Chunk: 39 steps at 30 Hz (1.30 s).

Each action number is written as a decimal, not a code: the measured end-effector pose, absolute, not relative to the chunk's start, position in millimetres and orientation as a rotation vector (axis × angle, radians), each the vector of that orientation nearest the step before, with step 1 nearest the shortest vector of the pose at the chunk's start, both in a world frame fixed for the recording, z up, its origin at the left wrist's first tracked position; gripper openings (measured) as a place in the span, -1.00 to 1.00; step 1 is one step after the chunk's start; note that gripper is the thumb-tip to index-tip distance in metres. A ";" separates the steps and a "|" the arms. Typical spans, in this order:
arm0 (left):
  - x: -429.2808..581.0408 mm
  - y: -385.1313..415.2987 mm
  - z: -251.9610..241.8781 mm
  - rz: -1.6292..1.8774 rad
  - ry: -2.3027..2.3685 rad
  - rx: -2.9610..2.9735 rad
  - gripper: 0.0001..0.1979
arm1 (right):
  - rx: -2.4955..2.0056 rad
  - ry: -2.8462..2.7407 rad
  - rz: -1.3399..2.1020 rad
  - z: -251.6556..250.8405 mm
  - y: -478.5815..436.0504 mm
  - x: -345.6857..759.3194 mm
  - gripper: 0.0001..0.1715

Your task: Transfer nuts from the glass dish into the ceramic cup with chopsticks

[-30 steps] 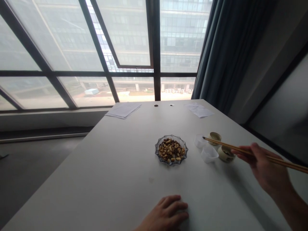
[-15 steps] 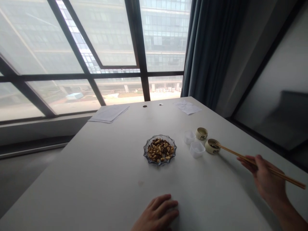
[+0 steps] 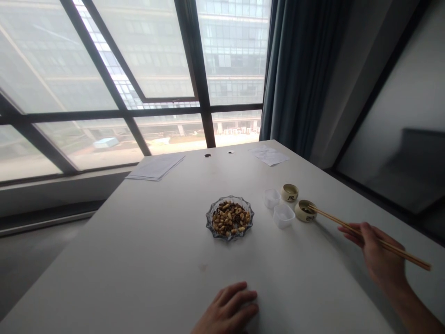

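Note:
My right hand [image 3: 380,255] is closed around a pair of wooden chopsticks [image 3: 361,235]. Their tips reach into the nearer small beige cup [image 3: 305,212], which has a dark mark on its side; what lies inside is too small to make out. My left hand [image 3: 227,308] rests on the table at the bottom, fingers stretched out and holding nothing. Beyond it stands a scalloped glass dish [image 3: 209,223] filled with peanuts and darker bits [image 3: 231,218].
Another beige cup [image 3: 289,192] stands behind the first. Two clear plastic containers [image 3: 284,217] are left of the cups. A stack of papers [image 3: 155,167] and a crumpled sheet [image 3: 269,155] lie at the far end of the white table [image 3: 139,260], near the windows.
The view has shifted slightly. My right hand and the chopsticks sit a little further left in the picture, tips still in the nearer cup. My left hand has stayed in place.

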<state>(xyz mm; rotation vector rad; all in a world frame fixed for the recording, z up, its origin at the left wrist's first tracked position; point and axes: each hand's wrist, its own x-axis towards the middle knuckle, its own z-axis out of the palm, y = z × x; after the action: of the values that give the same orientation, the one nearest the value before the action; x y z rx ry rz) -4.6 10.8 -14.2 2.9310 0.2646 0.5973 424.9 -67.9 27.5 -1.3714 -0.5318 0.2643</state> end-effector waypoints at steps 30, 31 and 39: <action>-1.6 6.7 -18.9 0.718 0.311 2.975 -0.77 | -1.471 -1.855 0.433 127.0 33.8 240.0 -0.50; -1.9 6.6 -18.2 0.714 0.311 2.976 -0.77 | -1.466 -1.882 0.431 128.8 38.1 236.1 -0.50; -1.9 6.1 -15.3 0.673 0.321 2.958 -0.76 | -1.505 -1.871 0.443 156.3 60.5 238.4 -0.48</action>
<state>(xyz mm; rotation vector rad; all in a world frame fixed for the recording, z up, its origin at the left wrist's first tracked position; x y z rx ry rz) -1.9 6.1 -15.3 2.9581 0.3208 0.6726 238.4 60.5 156.3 -1.5048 -1.8705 0.4434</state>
